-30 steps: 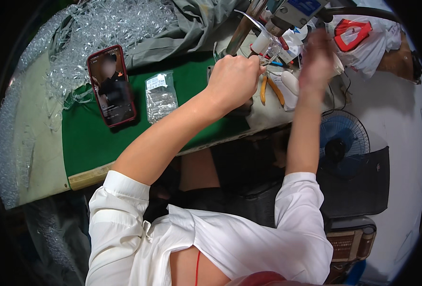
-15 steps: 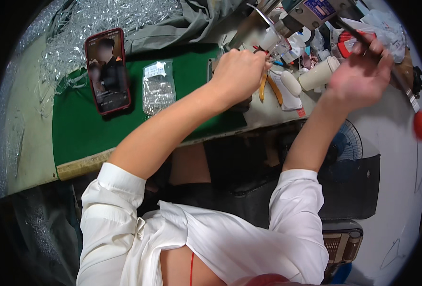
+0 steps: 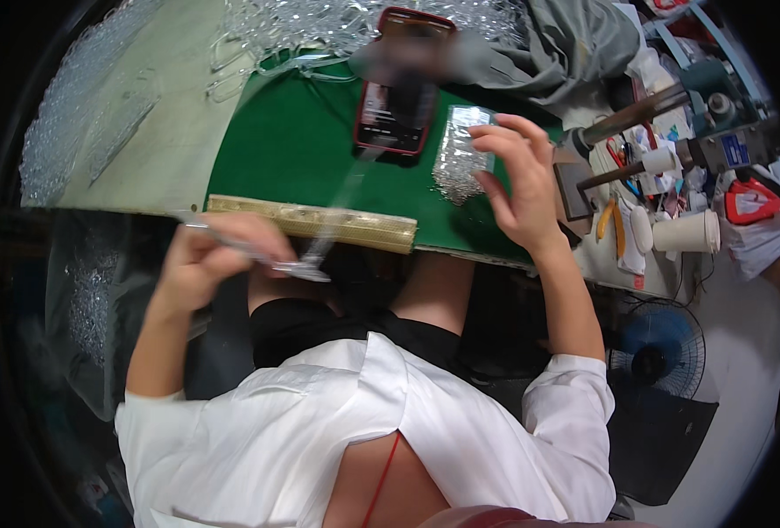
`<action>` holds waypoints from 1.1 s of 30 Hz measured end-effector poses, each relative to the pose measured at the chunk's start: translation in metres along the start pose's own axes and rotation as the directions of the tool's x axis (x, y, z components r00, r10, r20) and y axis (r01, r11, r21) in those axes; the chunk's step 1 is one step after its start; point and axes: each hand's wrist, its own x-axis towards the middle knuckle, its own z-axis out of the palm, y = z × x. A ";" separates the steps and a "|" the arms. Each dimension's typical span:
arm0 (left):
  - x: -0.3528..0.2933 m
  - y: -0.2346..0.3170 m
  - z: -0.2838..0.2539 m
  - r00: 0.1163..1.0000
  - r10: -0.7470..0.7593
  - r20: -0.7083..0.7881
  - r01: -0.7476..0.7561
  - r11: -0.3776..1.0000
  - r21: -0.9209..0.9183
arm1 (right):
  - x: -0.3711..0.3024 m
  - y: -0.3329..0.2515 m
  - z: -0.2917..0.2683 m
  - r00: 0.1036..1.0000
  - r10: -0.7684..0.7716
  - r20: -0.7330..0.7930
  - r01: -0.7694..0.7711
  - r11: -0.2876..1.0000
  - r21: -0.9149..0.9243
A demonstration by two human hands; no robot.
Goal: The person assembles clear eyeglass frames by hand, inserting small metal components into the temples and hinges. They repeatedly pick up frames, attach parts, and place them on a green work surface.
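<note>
My left hand (image 3: 223,255) is closed around a clear, shiny plastic strap (image 3: 295,267) in front of the table edge. A blurred end of the strap trails up over the gold band on the edge. On the green mat (image 3: 284,158) lies a clear bag of small silvery metal pieces (image 3: 462,158), with some pieces spilled at its lower end. My right hand (image 3: 522,180) hovers at the bag's right side with fingers apart and curved. Whether its fingertips touch the bag I cannot tell.
Behind the bag, a phone in a red case (image 3: 399,114) leans upright. Tangled clear straps (image 3: 320,22) are heaped beyond it. On the right stand a hand press (image 3: 716,114), orange-handled pliers (image 3: 617,224) and a white cup (image 3: 685,233); below is a blue fan (image 3: 658,348).
My left hand has come away from the press with the clear strap, down to the left. My right hand has let go of the press lever and moved to the bag. The view has turned left.
</note>
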 end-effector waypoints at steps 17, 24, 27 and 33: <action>-0.173 0.025 -0.174 0.748 0.032 -0.663 -0.002 0.999 0.046 | 0.088 0.042 0.006 0.974 -0.020 -0.224 0.014 0.999 -0.030; -0.199 0.027 -0.221 0.660 0.044 -0.750 0.018 0.997 0.074 | 0.000 -0.007 0.006 0.924 0.310 -0.224 -0.273 0.944 0.183; -0.178 0.028 -0.228 0.712 0.017 -0.702 0.019 0.999 0.044 | -0.047 -0.018 0.010 0.888 0.406 -0.215 -0.397 0.914 0.085; -0.160 0.026 -0.248 0.712 0.034 -0.701 -0.015 0.999 0.033 | -0.081 -0.021 0.016 0.790 0.569 -0.228 -0.546 0.823 0.158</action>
